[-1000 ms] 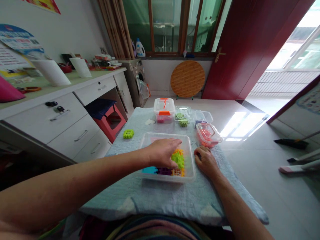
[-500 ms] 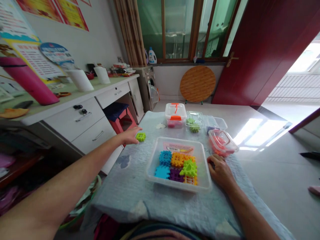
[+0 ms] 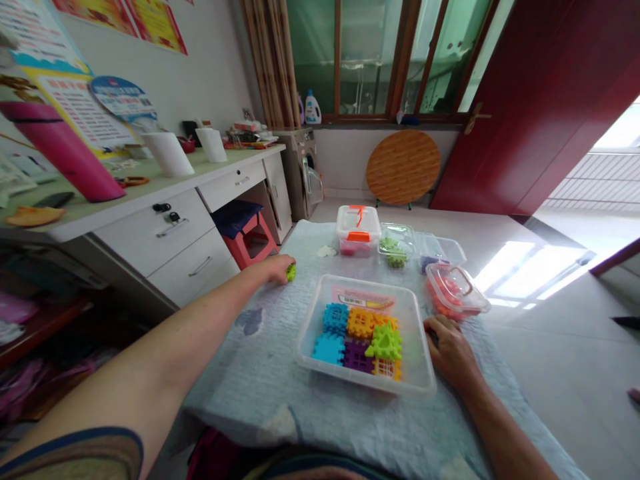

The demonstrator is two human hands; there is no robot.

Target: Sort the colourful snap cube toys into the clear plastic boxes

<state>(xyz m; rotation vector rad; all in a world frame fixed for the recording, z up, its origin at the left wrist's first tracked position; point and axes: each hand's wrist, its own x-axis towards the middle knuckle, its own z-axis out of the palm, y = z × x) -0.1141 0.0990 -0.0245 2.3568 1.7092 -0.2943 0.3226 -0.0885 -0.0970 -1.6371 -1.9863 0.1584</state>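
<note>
My left hand [image 3: 281, 269] is at the far left edge of the cloth-covered table, its fingers closed on a lime-green toothed building block [image 3: 291, 272] that they partly cover. Close in front of me stands a clear plastic box [image 3: 313, 320] without a lid. Inside lie blue blocks [image 3: 336, 318], orange blocks [image 3: 360, 321], a purple block [image 3: 358, 357] and a lime-green block [image 3: 385, 343] on top. My right hand [image 3: 449, 347] rests on the table against the box's right side, fingers curled. A dark spot shows between its thumb and fingers; I cannot tell what is there.
Behind the box stand a lidded container with orange clips [image 3: 358, 230], a clear tub of green pieces [image 3: 395, 250], a tub with purple pieces [image 3: 440, 253] and a lidded tub of red pieces [image 3: 455, 293]. A stool [image 3: 245, 230] and a white desk [image 3: 200, 230] are left.
My left hand, reaching beside the green block before, has closed around it. My right hand stays by the box. The whole view has shifted slightly.
</note>
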